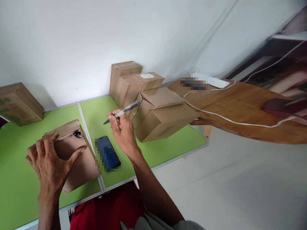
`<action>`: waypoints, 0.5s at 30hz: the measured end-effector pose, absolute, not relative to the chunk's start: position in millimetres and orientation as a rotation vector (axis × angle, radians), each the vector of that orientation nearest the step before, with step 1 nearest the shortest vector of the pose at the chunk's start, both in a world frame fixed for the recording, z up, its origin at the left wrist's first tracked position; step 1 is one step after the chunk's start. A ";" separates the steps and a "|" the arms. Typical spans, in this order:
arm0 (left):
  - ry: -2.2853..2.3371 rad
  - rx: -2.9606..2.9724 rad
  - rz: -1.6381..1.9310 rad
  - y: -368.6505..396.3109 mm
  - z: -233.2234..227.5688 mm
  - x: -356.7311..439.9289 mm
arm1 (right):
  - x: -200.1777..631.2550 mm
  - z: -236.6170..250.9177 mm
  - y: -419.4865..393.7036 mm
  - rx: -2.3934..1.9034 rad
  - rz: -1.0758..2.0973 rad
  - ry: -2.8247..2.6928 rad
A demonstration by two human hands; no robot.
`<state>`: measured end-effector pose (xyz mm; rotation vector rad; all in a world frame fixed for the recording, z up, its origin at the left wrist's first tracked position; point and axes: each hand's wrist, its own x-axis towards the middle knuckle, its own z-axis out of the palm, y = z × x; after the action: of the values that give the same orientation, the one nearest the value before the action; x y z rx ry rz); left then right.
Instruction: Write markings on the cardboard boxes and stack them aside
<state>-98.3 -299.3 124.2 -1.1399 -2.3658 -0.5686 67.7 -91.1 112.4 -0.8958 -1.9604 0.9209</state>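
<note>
My left hand (pixel 50 159) spans a small brown cardboard box (pixel 83 166), its fingers bent over the left side and its thumb across the top. Black ink scribble marks the box near its far right corner. In my right hand (pixel 123 131) a pen (pixel 128 108) is pinched between thumb and fingers, its dark tip pointing left and slightly down. The hand is raised above the green table (pixel 127 171), with the pen apart from the box. Between the two hands lies a dark smartphone (pixel 109 153), face up.
Several closed cardboard boxes (pixel 165 121) stand right of my right hand, by the wall. Another box with green print (pixel 21 103) sits at the far left. A wooden table (pixel 244 108) adjoins on the right, with a white cable (pixel 223 118) across it.
</note>
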 end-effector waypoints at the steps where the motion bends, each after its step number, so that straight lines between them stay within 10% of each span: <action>1: -2.353 -1.152 -0.563 -299.8 123.0 -100.0 | 69.3 109.1 -83.1 -1.044 0.831 -2.136; 15: -2.330 -1.168 -0.643 -297.5 119.5 -105.5 | 100.8 30.8 -81.5 -1.638 0.601 -2.641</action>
<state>-105.5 -297.5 119.5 -1.1680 -2.3304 -0.6431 100.8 -81.5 30.8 -1.6385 -2.6409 0.6013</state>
